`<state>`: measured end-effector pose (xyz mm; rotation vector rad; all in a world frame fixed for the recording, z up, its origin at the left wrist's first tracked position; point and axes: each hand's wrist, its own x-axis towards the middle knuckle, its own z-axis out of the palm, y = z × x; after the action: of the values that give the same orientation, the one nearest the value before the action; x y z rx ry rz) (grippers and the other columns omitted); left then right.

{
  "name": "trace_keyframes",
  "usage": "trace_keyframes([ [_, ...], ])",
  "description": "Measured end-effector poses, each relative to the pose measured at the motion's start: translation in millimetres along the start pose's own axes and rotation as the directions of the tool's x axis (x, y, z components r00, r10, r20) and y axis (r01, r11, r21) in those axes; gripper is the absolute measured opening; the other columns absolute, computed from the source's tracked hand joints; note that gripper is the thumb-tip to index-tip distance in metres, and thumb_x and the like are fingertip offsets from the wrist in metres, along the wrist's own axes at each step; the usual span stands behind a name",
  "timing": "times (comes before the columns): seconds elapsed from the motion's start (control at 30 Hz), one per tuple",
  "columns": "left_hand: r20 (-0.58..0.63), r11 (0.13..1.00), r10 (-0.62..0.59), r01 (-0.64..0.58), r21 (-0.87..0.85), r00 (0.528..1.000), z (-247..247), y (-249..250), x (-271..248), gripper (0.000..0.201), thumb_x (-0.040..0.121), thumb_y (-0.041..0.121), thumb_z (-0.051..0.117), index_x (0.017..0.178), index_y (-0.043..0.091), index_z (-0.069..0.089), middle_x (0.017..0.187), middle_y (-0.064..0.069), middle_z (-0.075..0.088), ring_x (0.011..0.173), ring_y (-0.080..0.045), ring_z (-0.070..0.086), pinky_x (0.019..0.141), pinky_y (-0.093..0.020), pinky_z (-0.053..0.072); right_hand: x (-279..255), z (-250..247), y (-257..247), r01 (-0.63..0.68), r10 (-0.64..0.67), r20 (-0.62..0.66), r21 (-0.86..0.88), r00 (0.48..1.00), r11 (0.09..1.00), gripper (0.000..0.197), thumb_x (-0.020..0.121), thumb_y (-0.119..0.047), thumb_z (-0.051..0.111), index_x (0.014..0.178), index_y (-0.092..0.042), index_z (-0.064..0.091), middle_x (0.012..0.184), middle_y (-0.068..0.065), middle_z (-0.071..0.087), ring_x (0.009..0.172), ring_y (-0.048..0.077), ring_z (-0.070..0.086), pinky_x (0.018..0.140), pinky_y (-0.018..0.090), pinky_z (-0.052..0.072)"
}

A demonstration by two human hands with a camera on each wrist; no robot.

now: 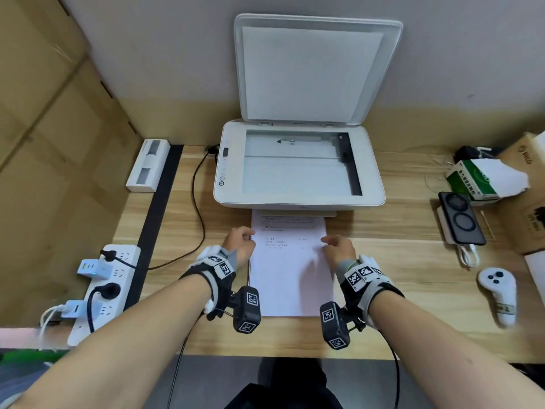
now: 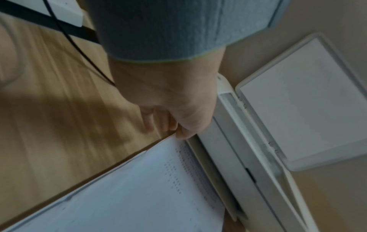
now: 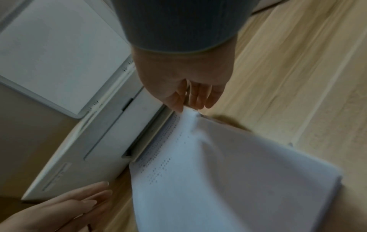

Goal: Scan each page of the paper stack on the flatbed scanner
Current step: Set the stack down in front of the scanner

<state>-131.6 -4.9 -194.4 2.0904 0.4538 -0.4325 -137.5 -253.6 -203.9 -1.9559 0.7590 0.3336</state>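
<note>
The white flatbed scanner (image 1: 298, 202) stands at the back of the desk with its lid (image 1: 312, 72) raised and its glass (image 1: 298, 166) bare. A printed paper stack (image 1: 289, 270) lies in front of it, face up. My left hand (image 1: 240, 242) sits at the stack's left edge; in the left wrist view its thumb (image 2: 184, 133) touches the paper (image 2: 139, 196) and the fingers are fairly straight. My right hand (image 1: 336, 246) is at the right edge, and in the right wrist view the hand (image 3: 188, 103) pinches the top sheet (image 3: 228, 180), which puckers and lifts there.
A power strip (image 1: 100, 290) with plugs and a white box (image 1: 147, 165) lie at the left, with a black cable (image 1: 197, 208) running to the scanner. At the right are a phone on a power bank (image 1: 460, 216), a white controller (image 1: 498, 293) and a green-white carton (image 1: 477, 178).
</note>
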Motion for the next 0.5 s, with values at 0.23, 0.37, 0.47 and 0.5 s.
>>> trace_keyframes([
  [0.23,-0.038,0.984,0.099,-0.104,-0.142,0.994,-43.0,64.1,-6.4,0.030,0.085,-0.008,0.048,0.077,0.013,0.067,0.095,-0.015,0.069,0.094,-0.028,0.064,0.084,-0.036,0.051,-8.2,-25.0,-69.6,0.116,-0.116,-0.007,0.067,0.993,0.991,0.020,0.084,-0.002,0.057,0.086,-0.017,0.071,0.095,0.007,0.070,0.091,0.027,0.065,0.086,0.034,0.054],
  [0.37,-0.075,0.972,0.134,-0.145,-0.187,0.988,-63.2,101.5,-1.1,0.029,0.089,-0.003,0.048,0.078,0.018,0.065,0.081,-0.005,0.069,0.076,-0.018,0.062,0.062,-0.024,0.048,-15.2,-48.3,-121.1,0.197,-0.196,-0.018,0.064,0.980,0.978,0.024,0.087,-0.001,0.056,0.097,-0.015,0.073,0.096,0.005,0.068,0.092,0.020,0.060,0.081,0.025,0.044],
  [0.47,-0.088,0.964,0.146,-0.162,-0.210,0.985,-74.5,135.9,8.2,0.025,0.090,-0.001,0.047,0.085,0.015,0.066,0.084,-0.004,0.068,0.074,-0.017,0.061,0.060,-0.023,0.046,-8.4,-70.9,-159.7,0.230,-0.227,-0.044,0.065,0.973,0.971,0.022,0.086,-0.003,0.058,0.095,-0.017,0.073,0.094,0.006,0.068,0.088,0.022,0.060,0.077,0.026,0.045],
  [0.5,-0.088,0.963,0.146,-0.162,-0.217,0.985,-76.8,141.3,11.9,0.024,0.091,0.000,0.047,0.087,0.015,0.066,0.088,-0.005,0.068,0.075,-0.016,0.061,0.060,-0.023,0.045,-2.6,-75.6,-167.6,0.232,-0.228,-0.058,0.073,0.972,0.970,0.022,0.086,-0.003,0.058,0.095,-0.017,0.072,0.094,0.007,0.069,0.089,0.024,0.061,0.076,0.027,0.046],
])
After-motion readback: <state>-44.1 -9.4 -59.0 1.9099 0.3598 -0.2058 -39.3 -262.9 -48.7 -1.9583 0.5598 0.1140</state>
